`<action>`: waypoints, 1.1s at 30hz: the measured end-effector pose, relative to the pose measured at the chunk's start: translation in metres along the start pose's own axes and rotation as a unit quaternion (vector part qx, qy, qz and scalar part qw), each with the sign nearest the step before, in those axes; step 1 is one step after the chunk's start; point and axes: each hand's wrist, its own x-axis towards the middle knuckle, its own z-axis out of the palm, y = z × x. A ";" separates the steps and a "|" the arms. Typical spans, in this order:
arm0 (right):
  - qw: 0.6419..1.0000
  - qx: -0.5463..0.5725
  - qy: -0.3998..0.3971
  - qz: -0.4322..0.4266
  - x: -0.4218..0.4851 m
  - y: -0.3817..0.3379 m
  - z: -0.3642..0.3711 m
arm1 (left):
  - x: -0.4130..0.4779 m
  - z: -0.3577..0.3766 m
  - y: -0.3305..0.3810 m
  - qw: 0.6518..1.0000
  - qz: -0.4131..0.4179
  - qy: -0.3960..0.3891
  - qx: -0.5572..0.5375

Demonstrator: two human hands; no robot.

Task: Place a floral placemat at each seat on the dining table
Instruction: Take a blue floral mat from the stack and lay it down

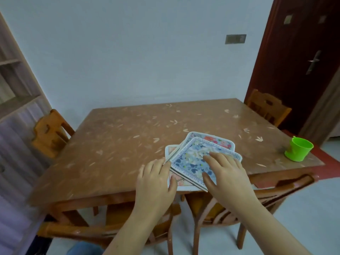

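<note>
Right hand (227,173): fingers spread apart and laid flat on the top placemat, a blue floral one (195,159), thumb on its near portion; pressing down, not clamped round anything. Left hand (156,181): fingers loosely together, tips touching the left edge of the pile, thumb lying on the pale lower mat (174,183) near its front edge; whether it actually pinches an edge cannot be told. Pile of placemats (202,157): fanned and askew, several mats overlapping, sitting near the front edge of the dining table (114,144), right of centre; one mat with red flowers (219,140) shows at the far side beneath the blue one. Green plastic cup (299,149) stands near the table's right corner, well apart from the pile. Wooden chairs stand at the left (49,131), far right (266,105) and near sides.
</note>
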 end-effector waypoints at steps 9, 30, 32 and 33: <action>0.997 -0.013 -0.034 0.061 0.056 0.000 0.083 | 0.055 0.098 -0.061 0.988 0.023 -0.134 -0.068; 0.960 0.080 -0.240 0.123 0.123 0.063 0.266 | 0.106 0.265 -0.107 0.952 0.066 -0.288 -0.082; 0.952 0.092 -0.260 0.136 0.124 0.065 0.277 | 0.105 0.278 -0.109 0.947 0.072 -0.299 -0.092; 0.949 0.095 -0.268 0.139 0.124 0.067 0.282 | 0.104 0.283 -0.109 0.945 0.073 -0.305 -0.097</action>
